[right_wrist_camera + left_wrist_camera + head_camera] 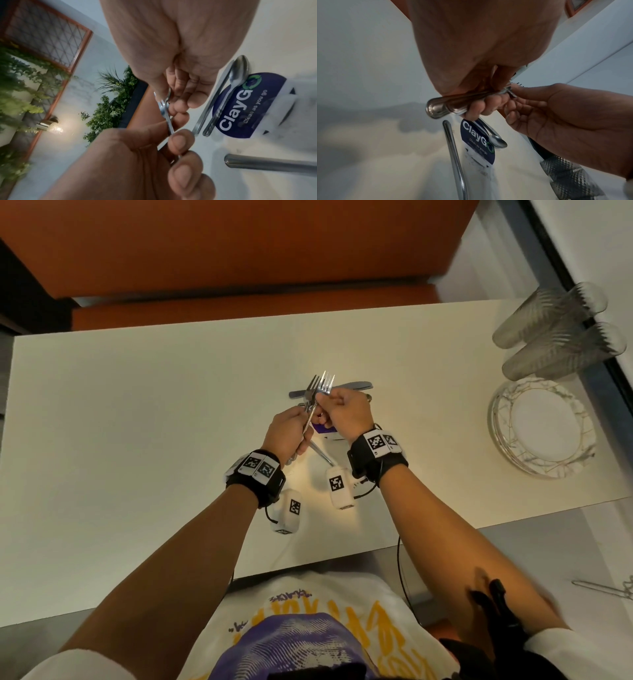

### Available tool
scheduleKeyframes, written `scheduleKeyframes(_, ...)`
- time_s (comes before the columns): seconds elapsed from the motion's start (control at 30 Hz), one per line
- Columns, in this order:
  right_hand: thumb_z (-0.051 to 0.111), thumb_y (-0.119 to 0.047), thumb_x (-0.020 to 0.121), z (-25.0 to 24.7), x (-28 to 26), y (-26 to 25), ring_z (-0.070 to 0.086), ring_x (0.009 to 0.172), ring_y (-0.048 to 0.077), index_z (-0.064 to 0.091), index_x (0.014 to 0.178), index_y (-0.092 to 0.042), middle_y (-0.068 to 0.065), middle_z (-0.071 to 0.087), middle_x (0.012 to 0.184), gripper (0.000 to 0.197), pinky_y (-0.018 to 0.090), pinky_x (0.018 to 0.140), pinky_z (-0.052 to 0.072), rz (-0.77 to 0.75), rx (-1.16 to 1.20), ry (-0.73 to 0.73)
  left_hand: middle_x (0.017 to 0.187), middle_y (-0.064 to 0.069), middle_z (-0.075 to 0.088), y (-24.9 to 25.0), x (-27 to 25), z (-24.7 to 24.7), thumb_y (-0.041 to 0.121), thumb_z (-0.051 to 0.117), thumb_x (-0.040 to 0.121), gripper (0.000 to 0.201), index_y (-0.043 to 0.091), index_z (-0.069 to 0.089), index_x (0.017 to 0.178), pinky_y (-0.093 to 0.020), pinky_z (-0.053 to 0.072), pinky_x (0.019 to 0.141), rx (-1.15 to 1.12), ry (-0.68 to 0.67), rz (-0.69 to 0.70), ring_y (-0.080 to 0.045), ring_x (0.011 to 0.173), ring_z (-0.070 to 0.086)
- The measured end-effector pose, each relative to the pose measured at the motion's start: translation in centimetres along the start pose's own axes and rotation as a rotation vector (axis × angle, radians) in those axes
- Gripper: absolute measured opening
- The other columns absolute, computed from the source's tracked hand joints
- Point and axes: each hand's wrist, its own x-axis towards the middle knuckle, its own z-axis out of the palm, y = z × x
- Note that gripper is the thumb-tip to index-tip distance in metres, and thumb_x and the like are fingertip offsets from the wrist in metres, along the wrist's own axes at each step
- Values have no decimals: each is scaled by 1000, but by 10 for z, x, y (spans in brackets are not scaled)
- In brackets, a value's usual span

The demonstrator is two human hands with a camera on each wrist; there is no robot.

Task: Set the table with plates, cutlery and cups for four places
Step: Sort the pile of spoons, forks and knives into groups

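- Over the middle of the table (137, 405), both hands meet on a bunch of forks (320, 386); the left hand (291, 433) has its fingers curled round the handles, tines pointing away from the person; the right hand (342, 416) pinches one fork just below the tines.
- Step in hand, by the look of it: sorting the cutlery, teasing a single fork out of the bunch; no place is laid yet.
- Next move calls for a clean pull with the right-hand pinch while the left keeps its hold on the rest, so that only one fork comes away; then it needs a spot at one of the four places.
- Only the head view shows the stock waiting at the far right: a stack of plates (544, 428) and, just beyond it, the cups (555, 333); it also shows a knife (349, 386) lying flat on the table beyond the hands.
- Left wrist view gives what the head view hides: the rounded handle ends (440, 108) poking out of the fist, and a spoon (497, 141) lying on a blue "ClayGo" sticker (476, 140).
- Right wrist view shows the pinch itself, fingertips (180, 109) closed on the fork's neck; how many forks the left hand holds, nobody can tell.
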Motion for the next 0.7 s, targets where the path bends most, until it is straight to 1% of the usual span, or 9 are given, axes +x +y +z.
scheduleKeyframes(0.07, 61, -19, 99, 2, 4, -8, 64, 54, 12, 69, 102, -2, 12, 75, 79, 20, 27, 58, 57, -19, -33, 57, 62, -4, 53, 4, 1, -5, 21, 41, 104, 28, 16, 65, 91, -27, 29, 46, -21, 6, -9, -19, 47, 40)
scheduleKeyframes(0.17, 63, -14, 97, 2, 7, -14, 64, 52, 11, 60, 110, -3, 13, 75, 80, 17, 22, 53, 54, -35, -27, 128, 59, -5, 52, 12, 1, -6, 18, 42, 105, 28, 8, 67, 97, -30, 32, 48, -70, -17, -2, -19, 46, 40)
scheduleKeyframes(0.23, 66, -11, 95, 3, 6, -16, 65, 52, 13, 56, 109, -2, 16, 74, 79, 19, 24, 53, 56, -43, 3, 116, 60, -8, 55, 15, -1, -6, 14, 44, 104, 26, 6, 67, 95, -28, 34, 45, -106, -30, 3, -20, 44, 43)
scheduleKeyframes(0.3, 68, -12, 94, 3, 7, -16, 65, 52, 14, 56, 108, 0, 17, 74, 79, 22, 25, 52, 55, -48, 8, 93, 64, -13, 57, 16, -3, -7, 14, 47, 102, 24, 8, 67, 90, -27, 35, 44, -147, -53, 5, -21, 43, 44)
scheduleKeyframes(0.37, 71, -18, 92, 3, 8, -13, 66, 54, 11, 58, 107, -2, 12, 75, 78, 25, 22, 54, 54, -61, -43, 88, 66, -14, 58, 14, -3, -7, 17, 51, 100, 21, 9, 68, 90, -27, 36, 44, -185, -73, -7, -22, 43, 45)
scheduleKeyframes(0.47, 78, -29, 86, 3, 11, -10, 66, 64, 5, 62, 102, -8, 0, 74, 79, 30, 12, 58, 50, -102, -191, 105, 62, -10, 55, 13, -3, -9, 17, 50, 101, 23, 5, 69, 98, -24, 33, 41, -228, -78, -14, -19, 42, 42)
scheduleKeyframes(0.53, 82, -30, 83, 4, 12, -9, 67, 70, 7, 62, 104, -11, 0, 74, 82, 34, 15, 63, 51, -97, -212, 91, 60, -8, 52, 13, -2, -10, 16, 47, 103, 26, 4, 69, 98, -24, 29, 40, -219, -81, -4, -17, 40, 38)
scheduleKeyframes(0.63, 83, -35, 80, 5, 15, -7, 73, 77, 16, 66, 103, -12, 2, 76, 84, 37, 32, 70, 59, -53, -206, 54, 57, -5, 49, 10, -1, -10, 17, 44, 103, 29, 7, 69, 91, -25, 24, 41, -192, -92, -14, -15, 40, 33)
scheduleKeyframes(0.7, 84, -39, 78, 5, 14, -6, 73, 76, 19, 68, 99, -12, 2, 76, 83, 37, 37, 71, 62, -47, -208, 38, 55, -2, 45, 8, 0, -11, 18, 41, 103, 32, 8, 66, 85, -25, 21, 40, -176, -86, -32, -13, 40, 30)
